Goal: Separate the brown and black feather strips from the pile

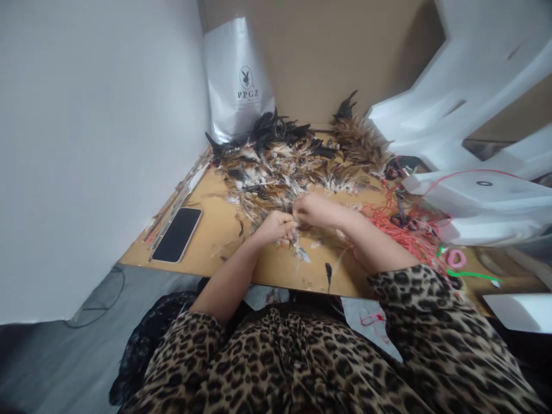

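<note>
My left hand (278,226) is closed in a pinch above the table, with wispy whitish feather ends (302,252) showing just below its fingers. Close against it, my right hand (311,209) is also closed, its fingertips meeting the left ones; what it grips is too small to see. Right behind both hands lies a wide pile of brown, white and black feathers (276,164). A fluffier brown bunch of feathers (360,141) rests at the back right. One dark loose feather (328,273) lies near the table's front edge.
A phone (177,234) lies on the brown table (215,201) at left, beside thin sticks. Behind stands a white printed bag (239,75). Tangled red string (401,230), a pink ring (456,258), a green strip (472,275) and white foam pieces (487,201) crowd the right side.
</note>
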`<state>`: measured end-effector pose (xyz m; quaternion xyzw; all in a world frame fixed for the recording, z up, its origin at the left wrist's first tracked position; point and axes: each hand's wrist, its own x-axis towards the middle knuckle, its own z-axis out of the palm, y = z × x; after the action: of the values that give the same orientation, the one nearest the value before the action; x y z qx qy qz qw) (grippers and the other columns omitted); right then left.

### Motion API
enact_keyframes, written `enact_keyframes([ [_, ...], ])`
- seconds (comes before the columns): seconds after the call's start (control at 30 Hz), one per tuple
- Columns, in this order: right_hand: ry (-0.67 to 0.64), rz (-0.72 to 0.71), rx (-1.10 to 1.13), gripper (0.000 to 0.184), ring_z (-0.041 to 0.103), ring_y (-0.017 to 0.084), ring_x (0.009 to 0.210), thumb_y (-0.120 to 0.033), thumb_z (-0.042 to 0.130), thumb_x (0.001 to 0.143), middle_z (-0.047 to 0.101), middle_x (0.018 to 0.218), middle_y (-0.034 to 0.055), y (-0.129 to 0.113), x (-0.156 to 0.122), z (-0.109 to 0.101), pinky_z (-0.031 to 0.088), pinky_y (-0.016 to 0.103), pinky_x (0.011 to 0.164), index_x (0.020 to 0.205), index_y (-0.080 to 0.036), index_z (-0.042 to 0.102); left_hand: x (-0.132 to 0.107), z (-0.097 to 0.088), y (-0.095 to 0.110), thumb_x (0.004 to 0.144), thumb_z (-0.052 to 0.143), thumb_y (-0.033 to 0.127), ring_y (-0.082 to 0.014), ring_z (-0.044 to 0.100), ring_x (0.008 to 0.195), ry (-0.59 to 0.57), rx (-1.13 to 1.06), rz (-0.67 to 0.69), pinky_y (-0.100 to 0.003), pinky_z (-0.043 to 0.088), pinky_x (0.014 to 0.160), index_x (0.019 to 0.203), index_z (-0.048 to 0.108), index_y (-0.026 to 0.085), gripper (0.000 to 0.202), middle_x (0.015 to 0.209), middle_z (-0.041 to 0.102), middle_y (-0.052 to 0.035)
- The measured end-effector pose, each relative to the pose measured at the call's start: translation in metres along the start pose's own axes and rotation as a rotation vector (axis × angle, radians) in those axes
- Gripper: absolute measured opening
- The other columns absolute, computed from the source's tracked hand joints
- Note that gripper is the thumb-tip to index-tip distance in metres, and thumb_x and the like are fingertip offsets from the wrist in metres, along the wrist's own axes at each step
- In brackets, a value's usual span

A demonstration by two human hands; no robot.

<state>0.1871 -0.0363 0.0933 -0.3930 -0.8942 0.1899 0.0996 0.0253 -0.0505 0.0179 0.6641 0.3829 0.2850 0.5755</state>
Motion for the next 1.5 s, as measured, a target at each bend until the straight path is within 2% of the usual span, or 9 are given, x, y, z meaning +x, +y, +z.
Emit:
enact_keyframes([
  [0.07,-0.050,0.035,0.402,0.015,0.052,0.012,0.061,-0.026,0.056,0.069,0.062,0.066,0.0033,0.015,-0.001,-0.004,0.037,0.024,0.061,0.069,-0.013,0.064,-0.002,0.000,0.006,0.072,0.057,0.037,-0.0070,0.052,0.042,-0.019,-0.115,0.014,-0.017,0.038,0.042,0.063,0.059,0.010,0.028,0.049,0.057,-0.0024],
  [0.23,0.385,0.260,1.104,0.021,0.043,0.007,0.049,-0.033,0.067,0.059,0.054,0.055,-0.0030,0.022,0.000,0.033,0.033,0.022,0.053,0.064,-0.014,0.058,0.003,-0.001,0.007,0.066,0.063,0.037,-0.0031,0.047,0.043,0.197,-0.506,0.043,-0.015,0.034,0.042,0.077,0.060,0.011,0.028,0.057,0.058,0.0003],
  [0.3,0.475,0.297,1.266,0.025,0.043,0.006,0.049,-0.035,0.069,0.057,0.054,0.055,-0.0035,0.016,0.004,0.053,0.034,0.023,0.053,0.067,-0.015,0.059,0.007,-0.001,0.002,0.064,0.065,0.036,-0.0032,0.048,0.046,0.250,-0.566,0.055,-0.015,0.035,0.044,0.072,0.059,0.011,0.027,0.059,0.058,-0.0001],
  [0.43,0.547,0.376,1.303,0.031,0.041,0.006,0.048,-0.037,0.072,0.053,0.055,0.055,-0.0033,0.012,0.014,0.071,0.033,0.022,0.052,0.071,-0.014,0.061,0.013,0.000,-0.007,0.066,0.063,0.037,-0.0044,0.051,0.049,0.341,-0.507,0.045,-0.016,0.039,0.047,0.070,0.059,0.011,0.027,0.062,0.060,-0.0017],
  [0.57,0.584,0.422,1.211,0.032,0.037,0.006,0.044,-0.043,0.069,0.056,0.050,0.048,-0.0039,0.013,0.016,0.072,0.028,0.022,0.047,0.056,-0.015,0.055,0.014,0.001,-0.008,0.068,0.060,0.038,-0.0066,0.053,0.048,0.385,-0.391,0.039,-0.019,0.041,0.047,0.071,0.060,0.011,0.028,0.061,0.062,-0.0028],
  [0.9,0.658,0.511,1.011,0.036,0.030,0.005,0.040,-0.044,0.066,0.057,0.041,0.043,-0.0061,0.023,0.005,0.063,0.022,0.022,0.042,0.050,-0.016,0.045,0.011,-0.007,-0.004,0.063,0.066,0.031,-0.0069,0.054,0.045,0.247,-0.294,-0.105,-0.017,0.040,0.043,0.080,0.062,0.010,0.027,0.059,0.062,-0.0018],
  [1.07,0.547,0.520,0.969,0.036,0.028,0.004,0.040,-0.042,0.069,0.055,0.038,0.042,-0.0074,0.031,-0.001,0.058,0.019,0.022,0.042,0.050,-0.015,0.045,0.008,-0.015,-0.003,0.065,0.064,0.035,-0.0060,0.050,0.041,0.186,-0.155,-0.117,-0.017,0.037,0.041,0.067,0.061,0.011,0.025,0.052,0.057,-0.0004],
  [1.27,0.365,0.412,1.240,0.032,0.026,0.003,0.037,-0.039,0.070,0.056,0.038,0.040,-0.0081,0.031,-0.002,0.061,0.015,0.021,0.041,0.059,-0.014,0.051,0.007,-0.017,-0.002,0.067,0.062,0.041,-0.0029,0.042,0.042,0.189,-0.364,-0.012,-0.016,0.028,0.040,0.073,0.062,0.011,0.030,0.053,0.054,0.0002],
  [1.5,0.251,0.383,1.473,0.036,0.024,0.002,0.035,-0.034,0.074,0.055,0.035,0.038,-0.0084,0.031,0.001,0.064,0.015,0.020,0.040,0.052,-0.015,0.043,0.008,-0.007,-0.002,0.067,0.064,0.039,-0.0031,0.039,0.044,0.179,-0.490,0.094,-0.016,0.025,0.040,0.076,0.063,0.012,0.029,0.054,0.052,0.0006],
])
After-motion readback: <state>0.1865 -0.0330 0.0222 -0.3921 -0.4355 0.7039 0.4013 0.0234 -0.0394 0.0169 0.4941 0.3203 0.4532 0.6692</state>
